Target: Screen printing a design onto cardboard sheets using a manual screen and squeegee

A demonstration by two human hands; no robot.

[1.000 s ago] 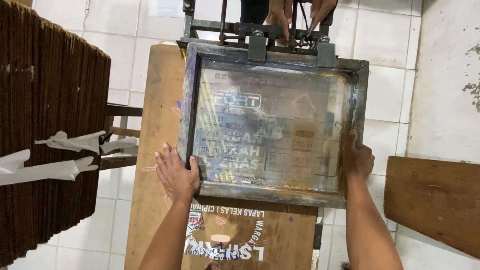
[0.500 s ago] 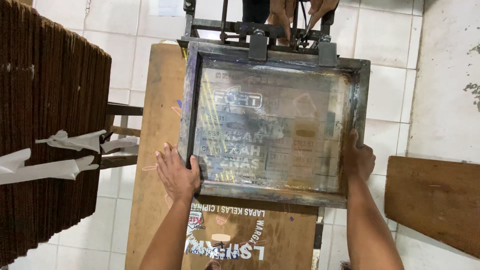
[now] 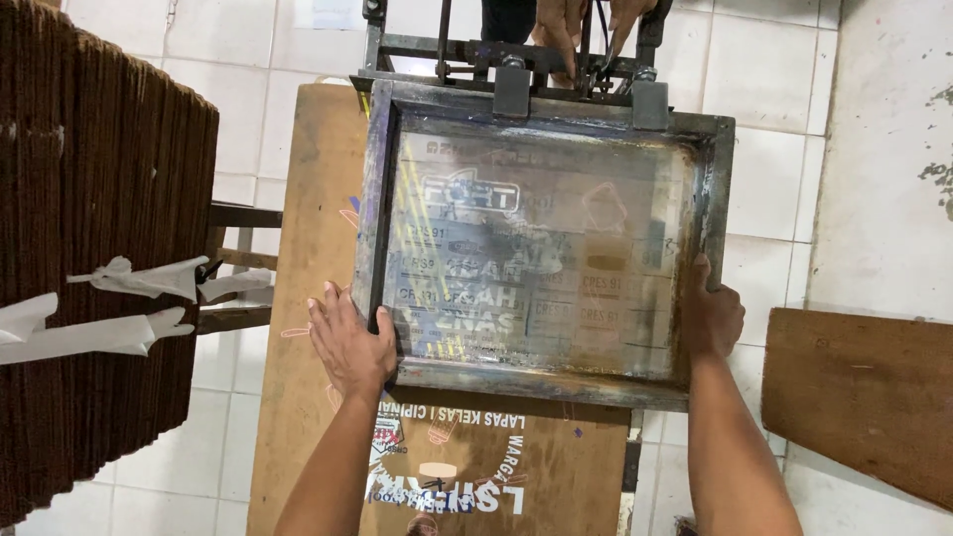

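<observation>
Hands grip a metal-framed printing screen (image 3: 541, 253) at its two near corners: the left hand (image 3: 349, 342) wraps the left edge with the thumb hooked over the frame's inner lip, and the right hand (image 3: 713, 316) clasps the right edge, thumb pointing up along the rail. The screen sits raised over a long wooden board (image 3: 318, 248), its far side clamped into a dark metal hinge bracket (image 3: 516, 65), and its mesh carries pale, stained lettering. Below the frame's near rail a brown printed sheet (image 3: 476, 467) lies on the board, white and red print showing on it. At the far end another person's hands (image 3: 581, 25) rest at the bracket. A tall stack of brown cardboard (image 3: 94, 248) tied with white strips stands to the left, and a separate wooden panel (image 3: 859, 392) lies on the tiled floor (image 3: 884, 169) to the right.
</observation>
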